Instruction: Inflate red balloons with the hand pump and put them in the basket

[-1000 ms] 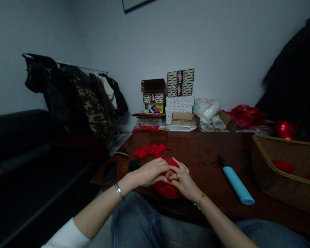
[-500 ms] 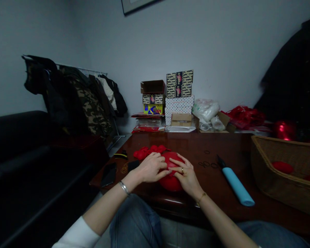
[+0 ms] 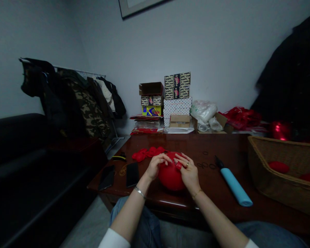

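Note:
A round, inflated red balloon [image 3: 171, 177] is in front of me at the near edge of the table, its neck facing up towards me. My right hand [image 3: 189, 172] pinches the balloon's neck between thumb and fingers, and the red mouth end sticks out there. On the other side my left hand [image 3: 156, 166] has its fingers bent over the balloon's top, the fingertips close together by the neck. Whatever may lie between those left fingertips is too small to make out. Behind the left hand lies a pile of flat red balloons [image 3: 146, 153].
A light-blue hand pump [image 3: 236, 187] lies right of the balloon, near dark rubber bands [image 3: 204, 165]. The wicker basket [image 3: 258, 172] at far right holds red balloons. Two phones [image 3: 132, 174] and yellowish bands [image 3: 122, 170] lie left. Stacked boxes [image 3: 177, 106] stand behind the table.
My left hand has drawn back slightly from the right one, uncovering a phone. My right fingers have closed round the balloon's neck, whose end now shows. The view has shifted slightly.

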A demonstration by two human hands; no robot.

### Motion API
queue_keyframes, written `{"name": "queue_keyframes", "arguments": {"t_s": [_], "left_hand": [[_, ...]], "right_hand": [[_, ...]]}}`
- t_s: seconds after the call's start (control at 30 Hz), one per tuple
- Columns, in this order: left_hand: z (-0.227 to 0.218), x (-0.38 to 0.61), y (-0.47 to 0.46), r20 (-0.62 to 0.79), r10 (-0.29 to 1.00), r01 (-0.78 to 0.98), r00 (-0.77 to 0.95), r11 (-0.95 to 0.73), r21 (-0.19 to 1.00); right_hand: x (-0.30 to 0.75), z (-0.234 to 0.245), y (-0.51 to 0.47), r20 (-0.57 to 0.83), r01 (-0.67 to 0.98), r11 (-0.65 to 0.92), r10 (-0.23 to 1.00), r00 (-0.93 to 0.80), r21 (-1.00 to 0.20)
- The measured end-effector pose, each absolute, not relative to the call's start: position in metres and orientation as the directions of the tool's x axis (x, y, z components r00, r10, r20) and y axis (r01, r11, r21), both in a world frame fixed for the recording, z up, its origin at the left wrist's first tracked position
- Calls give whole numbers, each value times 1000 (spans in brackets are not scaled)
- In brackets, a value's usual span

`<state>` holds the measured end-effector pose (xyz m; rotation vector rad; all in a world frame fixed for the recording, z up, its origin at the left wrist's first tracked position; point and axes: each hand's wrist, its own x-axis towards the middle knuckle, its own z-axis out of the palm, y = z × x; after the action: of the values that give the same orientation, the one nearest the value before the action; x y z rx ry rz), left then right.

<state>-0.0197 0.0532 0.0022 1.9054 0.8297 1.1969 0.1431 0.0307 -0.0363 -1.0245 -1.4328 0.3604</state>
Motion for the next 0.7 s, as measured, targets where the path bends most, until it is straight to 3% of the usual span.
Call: {"name": "queue_keyframes", "arguments": {"t_s": [0.2,0.33,0.43,0.53,0.7], "left_hand": [[1,8,43,335,923,57,191,-351,935],[-5,8,39,447,881,111,157,-466,878],[-7,1,41,505,829,258,241,-556,790],[-4,-7,48,477,783,387,400,-616,686],[5,-14,60,432,696,444,573,-707,550]], "right_hand": [[142,-46,32,653,434,533,733,192,-726],[143,-49,32,657,476,513,726,204,-714],[144,-48,32,641,511,486,747,180,-710],[144,-45,32,573,537,432,811,120,-725],[149,-37,34,491,501,426,871,-2,-753]]}}
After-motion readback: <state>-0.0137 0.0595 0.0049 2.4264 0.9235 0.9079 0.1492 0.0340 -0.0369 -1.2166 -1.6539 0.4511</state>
